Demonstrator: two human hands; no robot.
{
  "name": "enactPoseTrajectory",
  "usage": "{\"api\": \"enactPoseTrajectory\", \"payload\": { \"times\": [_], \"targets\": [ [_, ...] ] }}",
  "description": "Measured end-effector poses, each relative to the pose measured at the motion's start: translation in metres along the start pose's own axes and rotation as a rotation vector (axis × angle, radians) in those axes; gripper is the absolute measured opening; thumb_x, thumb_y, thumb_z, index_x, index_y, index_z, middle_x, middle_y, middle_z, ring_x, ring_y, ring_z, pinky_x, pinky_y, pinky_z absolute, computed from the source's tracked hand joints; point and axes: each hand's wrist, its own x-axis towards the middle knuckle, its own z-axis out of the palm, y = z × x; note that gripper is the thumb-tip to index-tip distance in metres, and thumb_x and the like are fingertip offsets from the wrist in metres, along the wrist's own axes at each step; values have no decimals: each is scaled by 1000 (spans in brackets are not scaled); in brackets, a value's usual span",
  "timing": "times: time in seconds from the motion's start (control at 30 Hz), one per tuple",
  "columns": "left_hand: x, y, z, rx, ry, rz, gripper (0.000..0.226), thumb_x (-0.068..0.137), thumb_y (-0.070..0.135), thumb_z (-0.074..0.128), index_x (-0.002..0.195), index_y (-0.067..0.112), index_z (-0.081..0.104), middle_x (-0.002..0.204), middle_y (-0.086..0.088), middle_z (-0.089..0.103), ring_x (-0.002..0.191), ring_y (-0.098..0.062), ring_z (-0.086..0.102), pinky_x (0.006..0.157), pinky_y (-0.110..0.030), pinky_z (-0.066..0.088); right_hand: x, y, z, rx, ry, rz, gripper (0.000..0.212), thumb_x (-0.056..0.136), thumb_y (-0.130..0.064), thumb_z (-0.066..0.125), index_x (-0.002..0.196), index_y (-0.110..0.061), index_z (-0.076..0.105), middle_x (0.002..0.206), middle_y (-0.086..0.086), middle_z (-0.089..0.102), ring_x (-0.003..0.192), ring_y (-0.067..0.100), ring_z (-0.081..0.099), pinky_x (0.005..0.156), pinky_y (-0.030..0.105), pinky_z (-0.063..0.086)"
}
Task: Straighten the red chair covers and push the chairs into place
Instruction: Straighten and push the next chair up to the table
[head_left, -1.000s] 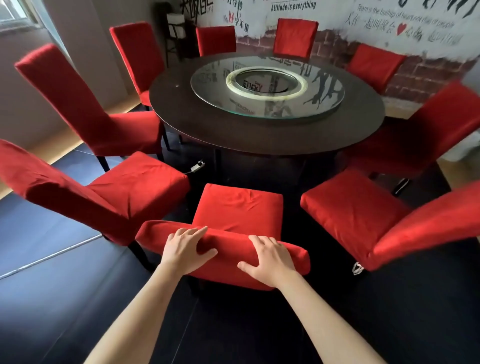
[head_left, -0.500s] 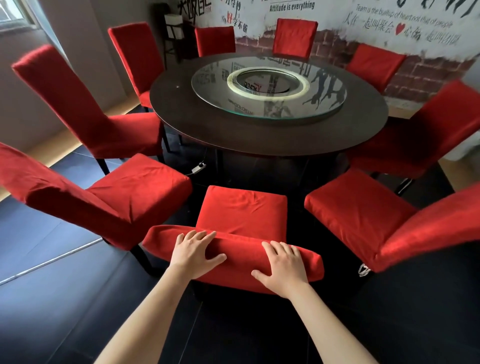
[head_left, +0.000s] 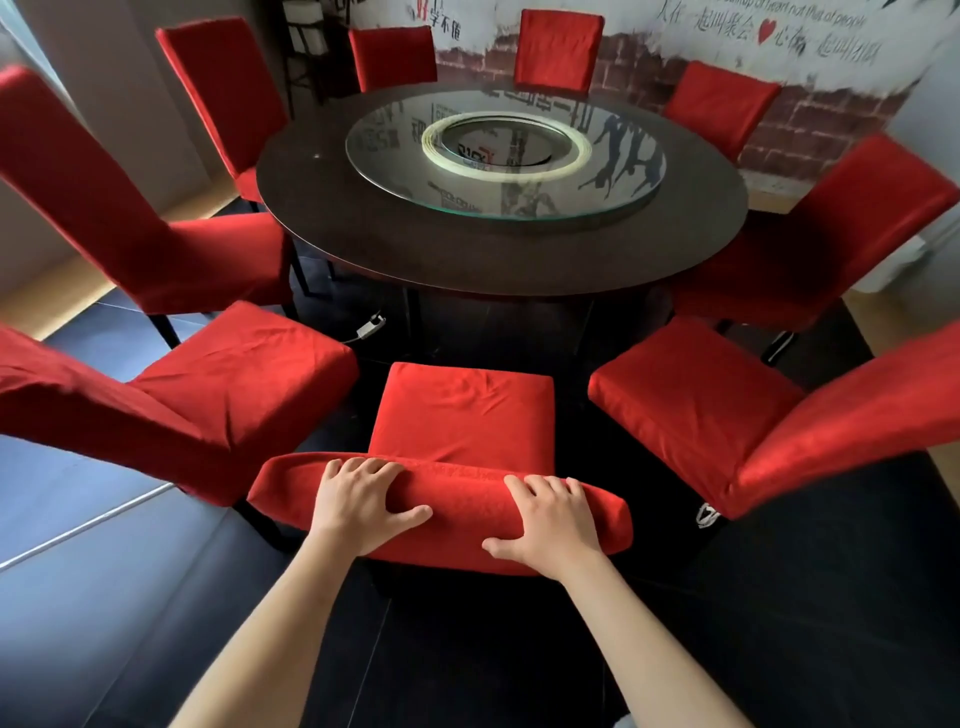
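Note:
Directly below me stands a chair in a red cover (head_left: 462, 415), its seat facing the round dark table (head_left: 395, 244). Both hands hold the top of its backrest. My left hand (head_left: 361, 501) grips the left part, fingers curled over the top and thumb on the near face. My right hand (head_left: 550, 522) grips the right part the same way. The seat cover shows a few creases. The seat's front edge lies just short of the table's rim.
Several more red-covered chairs ring the table; the nearest are at my left (head_left: 218, 395) and right (head_left: 727, 410), angled inward. A glass turntable (head_left: 506, 156) sits on the tabletop. A white plug and cable (head_left: 370, 327) lie on the dark floor under the table.
The chair has slid forward toward the table with both hands on its backrest, and my view has moved closer to the table.

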Motion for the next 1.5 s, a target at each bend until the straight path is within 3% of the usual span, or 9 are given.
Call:
{"api": "enactPoseTrajectory", "payload": {
  "times": [0.43,1.23,1.5],
  "targets": [
    [6,-7,2,0,36,37,99,57,93,13,129,38,54,133,12,57,126,-14,48,106,-34,29,1,-5,2,-42,37,17,100,65,-85,26,140,-21,38,133,3,55,122,24,49,107,43,29],
    [13,-30,3,-16,54,70,101,58,91,18,126,29,60,126,8,63,121,-18,54,103,-34,32,8,-26,2,-81,140,-3,96,70,-85,30,137,-19,44,121,1,63,110,23,57,98,41,34],
    [10,-27,6,-16,71,51,102,58,92,17,126,28,60,124,5,64,117,-19,56,100,-35,33,3,-29,0,-75,134,31,96,69,-85,29,139,-20,41,126,1,59,116,23,54,102,43,31]
  ]
}}
